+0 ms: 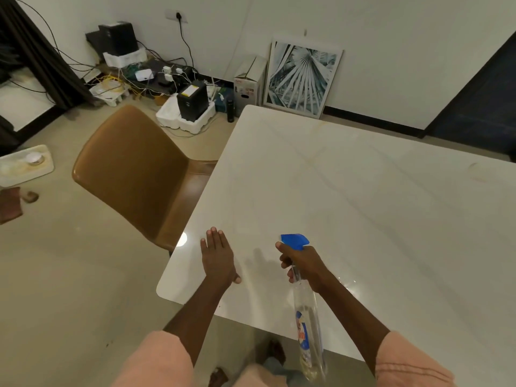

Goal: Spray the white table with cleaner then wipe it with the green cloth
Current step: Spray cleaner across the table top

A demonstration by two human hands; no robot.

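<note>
Far left, on the beige floor: pale rectangular tray (26, 166) carrying a small round dish.
Left of centre: tan leather-look chair with curved back (134, 174), seat tucked against the table's left edge.
Back wall, behind the chair: tangle of cables, white adapters and black boxes (156, 76); one black box seated in white foam packing (192, 100); white cardboard carton (250, 79); framed palm-leaf print (303, 79) leaning on the wall.
Centre to right: glossy white marble-veined table (363, 191), rounded near corner, a few droplets glinting beside the right wrist.
Left hand (217, 258) — palm down on the table near its left corner, fingers straight and close together, holding nothing.
Right hand (303, 265) — fingers clamped round the neck of a clear plastic spray bottle with blue trigger head (308, 328), held above the table's near edge, nozzle aimed across the surface, body slanting back toward the person.
Lower corners: pink sleeves.
</note>
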